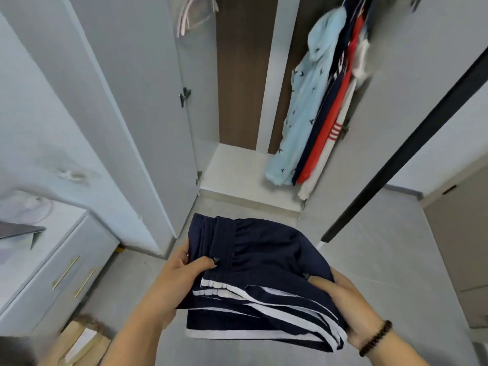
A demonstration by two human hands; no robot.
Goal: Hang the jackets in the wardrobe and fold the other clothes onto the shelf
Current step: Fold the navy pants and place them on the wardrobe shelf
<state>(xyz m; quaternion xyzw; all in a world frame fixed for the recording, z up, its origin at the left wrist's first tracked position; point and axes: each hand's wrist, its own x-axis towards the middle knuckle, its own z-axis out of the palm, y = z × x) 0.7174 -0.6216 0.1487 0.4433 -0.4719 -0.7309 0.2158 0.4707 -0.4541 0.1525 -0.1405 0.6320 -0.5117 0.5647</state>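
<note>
Left hand: you are gripping the left edge of the folded navy garment with your left hand (182, 270); the thumb is lying curled on top of the cloth and the other fingers are reaching underneath it.
Right hand: your right hand (343, 307) is holding the right side of the garment; the thumb is pressing onto the top and the remaining fingers are wrapping under the fold, where they are hidden.
Folded navy garment (264, 281): it is being held in the air between both hands, above the grey floor (383, 273) and in front of the open wardrobe (237, 159). White stripes are running along its near edges, and a gathered waistband is showing on its upper face.
Wardrobe shelf (232, 167): the white bottom board is lying beyond the garment, inside the open doors.
Hanging clothes (317, 101): a light blue patterned piece, a navy piece, a red piece and a white piece are hanging side by side in the right part of the wardrobe.
Hangers (190, 19): pale hangers are hanging at the upper left of the wardrobe.
Bracelet (375, 339): dark beads are circling your right wrist.
Drawer unit (60, 268): a white unit with gold handles is standing at your left.
</note>
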